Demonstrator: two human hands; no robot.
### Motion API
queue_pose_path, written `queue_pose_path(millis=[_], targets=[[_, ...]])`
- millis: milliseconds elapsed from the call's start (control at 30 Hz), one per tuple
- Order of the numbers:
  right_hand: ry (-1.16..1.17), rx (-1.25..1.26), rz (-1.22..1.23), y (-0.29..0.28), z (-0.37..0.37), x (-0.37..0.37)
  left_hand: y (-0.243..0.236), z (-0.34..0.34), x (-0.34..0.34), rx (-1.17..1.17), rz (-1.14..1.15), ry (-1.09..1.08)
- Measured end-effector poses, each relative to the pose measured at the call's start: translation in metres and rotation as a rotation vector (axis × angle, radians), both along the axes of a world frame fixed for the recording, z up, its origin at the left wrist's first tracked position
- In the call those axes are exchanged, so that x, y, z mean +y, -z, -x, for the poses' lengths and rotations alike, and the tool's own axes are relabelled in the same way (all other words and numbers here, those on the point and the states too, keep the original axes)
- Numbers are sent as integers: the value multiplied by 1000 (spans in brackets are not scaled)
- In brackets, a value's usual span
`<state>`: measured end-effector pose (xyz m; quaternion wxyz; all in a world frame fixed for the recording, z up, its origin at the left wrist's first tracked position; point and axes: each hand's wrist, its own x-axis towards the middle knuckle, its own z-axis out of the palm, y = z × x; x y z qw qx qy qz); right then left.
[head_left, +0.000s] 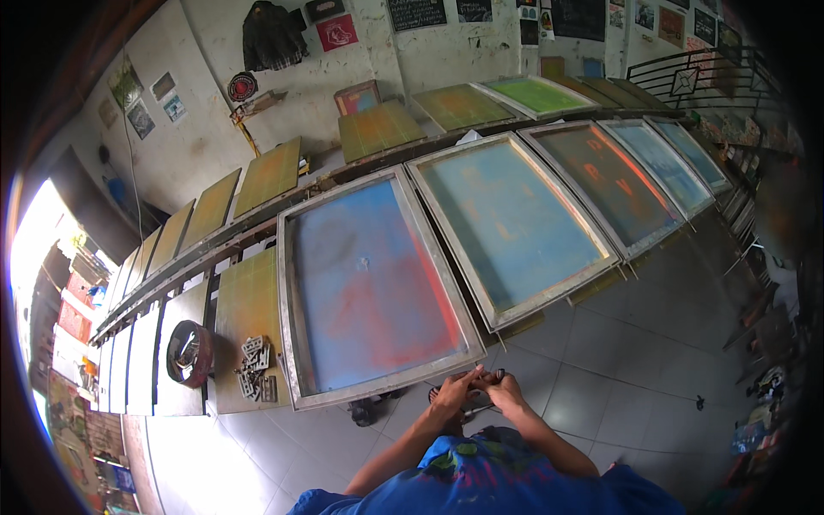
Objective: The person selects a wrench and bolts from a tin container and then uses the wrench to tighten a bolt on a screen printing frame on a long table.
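My left hand (455, 392) and my right hand (505, 391) meet in front of my body, fingertips together and fingers curled. Any small thing between them is too small to make out. Just beyond them is the lower right corner of a screen printing frame (390, 380), its mesh blue with a red stain. A second screen printing frame (463, 283), with paler blue mesh, lies to its right. Neither hand visibly touches a frame. On a greenish-yellow board to the left sits a pile of metal hinge-like pieces (255, 369).
A round dark-rimmed bowl (190, 353) with things inside stands left of the metal pieces. More screens, one with orange marks (614, 176) and one green (539, 94), lie along the long tables. Yellowish boards (382, 130) line the far table. Grey tiled floor (601, 378) surrounds me.
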<state>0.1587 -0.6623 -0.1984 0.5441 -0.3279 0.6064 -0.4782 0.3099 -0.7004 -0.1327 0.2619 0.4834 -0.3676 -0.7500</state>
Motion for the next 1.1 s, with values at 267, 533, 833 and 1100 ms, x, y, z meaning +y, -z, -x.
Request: queue_pose_path(millis=[267, 533, 833, 1100], targets=[[-173, 597, -42, -55, -9, 9, -14, 3, 5, -274, 16, -79], [-211, -259, -310, -74, 9, 7, -9, -2, 6, -439, 286, 86], [-185, -329, -366, -50, 15, -1, -1, -8, 4, -22, -17, -32], [-144, 551, -145, -58, -4, -5, 10, 2, 0, -163, -31, -72]])
